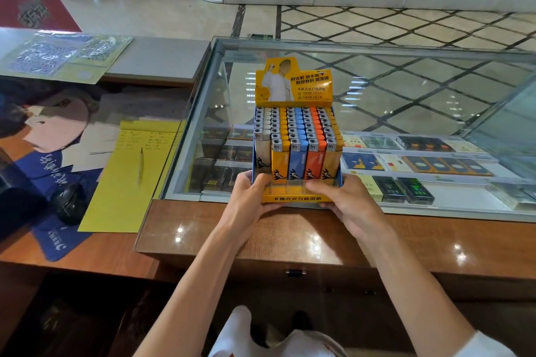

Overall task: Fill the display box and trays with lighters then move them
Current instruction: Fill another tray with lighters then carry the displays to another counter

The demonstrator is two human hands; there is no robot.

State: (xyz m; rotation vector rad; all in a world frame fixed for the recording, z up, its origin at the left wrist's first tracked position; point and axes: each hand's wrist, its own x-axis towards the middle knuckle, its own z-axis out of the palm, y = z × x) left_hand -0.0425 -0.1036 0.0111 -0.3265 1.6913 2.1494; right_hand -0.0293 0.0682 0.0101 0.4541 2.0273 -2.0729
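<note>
The fingers [259, 182] of the left hand [251, 197] are curled round the front left corner of the display box [295, 199], with the thumb lying on its front edge. The right hand [346, 201] grips the front right corner in the same way, its thumb pressed on the clear front strip. So two hands hold one box, one at each side.

Inside the box the lighters [297, 153] stand upright in five columns. From the left, the front ones are one beige, one yellow, one blue, one orange and one more beige. The rows behind are too tightly packed to count exactly. One yellow printed card rises at the back of the box.

The box is at the near edge of the glass showcase [377, 90]; I cannot tell whether it rests on the glass or is slightly lifted. Under the glass, right of the box, lie many cigarette packs [417, 191]. Left of the box is one yellow paper [121, 197] with one pen [141, 165] on it. Farther left is one black computer mouse [69, 203] on one blue mouse pad [58, 240].
</note>
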